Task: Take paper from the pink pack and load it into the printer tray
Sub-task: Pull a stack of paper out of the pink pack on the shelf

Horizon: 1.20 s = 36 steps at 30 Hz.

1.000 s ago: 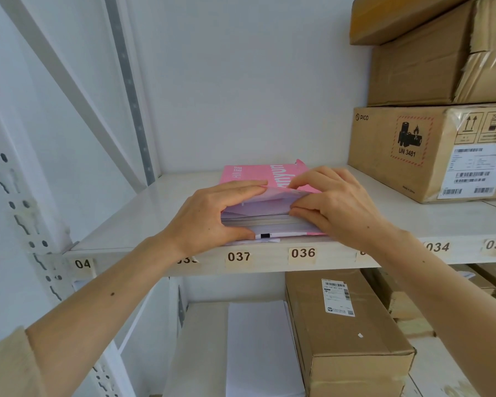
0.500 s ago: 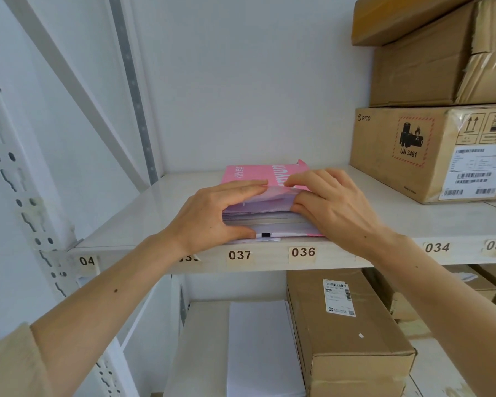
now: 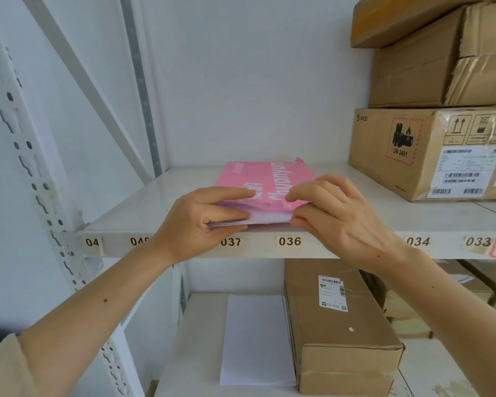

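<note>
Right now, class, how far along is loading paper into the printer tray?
Done: the pink paper pack on the white shelf is open at its near end. In hand: left hand and right hand grip its sheets. Left: pulling them out and loading; no printer is visible.

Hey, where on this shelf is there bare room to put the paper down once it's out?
Bare shelf lies left of the pink pack, out to the slanted brace. A narrower strip lies between the pack and the PICO box. The right end is crowded with stacked boxes. Both hands, left hand and right hand, occupy the front edge.
</note>
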{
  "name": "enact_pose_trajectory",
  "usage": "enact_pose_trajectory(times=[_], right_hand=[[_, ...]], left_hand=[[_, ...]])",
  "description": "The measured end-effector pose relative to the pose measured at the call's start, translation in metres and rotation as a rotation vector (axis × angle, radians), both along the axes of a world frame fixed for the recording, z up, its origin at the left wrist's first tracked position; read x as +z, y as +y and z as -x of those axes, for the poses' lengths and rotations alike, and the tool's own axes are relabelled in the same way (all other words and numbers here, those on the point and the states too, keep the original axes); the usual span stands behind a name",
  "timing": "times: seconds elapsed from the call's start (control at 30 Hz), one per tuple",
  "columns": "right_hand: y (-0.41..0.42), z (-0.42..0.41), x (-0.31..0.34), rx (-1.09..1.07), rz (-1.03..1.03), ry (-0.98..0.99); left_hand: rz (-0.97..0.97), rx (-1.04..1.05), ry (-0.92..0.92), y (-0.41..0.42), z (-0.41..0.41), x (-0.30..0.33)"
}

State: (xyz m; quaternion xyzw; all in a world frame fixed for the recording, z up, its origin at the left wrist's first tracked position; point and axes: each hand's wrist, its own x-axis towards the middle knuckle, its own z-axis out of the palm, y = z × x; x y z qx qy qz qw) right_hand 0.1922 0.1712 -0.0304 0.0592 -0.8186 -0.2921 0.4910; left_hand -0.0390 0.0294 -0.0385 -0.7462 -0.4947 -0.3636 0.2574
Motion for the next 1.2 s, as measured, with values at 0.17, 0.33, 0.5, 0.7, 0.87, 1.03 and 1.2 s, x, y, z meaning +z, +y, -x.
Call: enact_pose_trajectory(times=[0.17,0.33,0.5,0.7,0.87,1.03,1.2], right_hand=[[-0.017,-0.018,-0.005,0.006,0.124,-0.074],[-0.042,-0.041,-0.012,-0.057,0.858,0.014],[-0.066,-0.055,-0.005,-0.375,1.321,0.090],[-0.086,-0.067,-0.003,-0.294,1.942,0.023],[-0.104,-0.071,-0.003,0.042,2.302,0.046],[-0.124,-0.082,-0.010,-0.073,2.239,0.091],[-0.140,-0.109,-0.021,-0.161,2.158,-0.048]], left_hand=[[-0.078,-0.002,0.036,-0.019,-0.013,-0.015],[-0.110,0.003,0.005,-0.039,-0.023,-0.022],[-0.067,-0.027,-0.035,-0.064,-0.038,-0.031],[-0.011,-0.086,-0.158,-0.108,-0.062,-0.045],[0.059,-0.138,-0.219,-0.138,-0.081,-0.053],[0.410,-0.174,-0.704,-0.167,-0.091,-0.041],[0.520,0.112,-1.395,-0.151,-0.086,-0.036]])
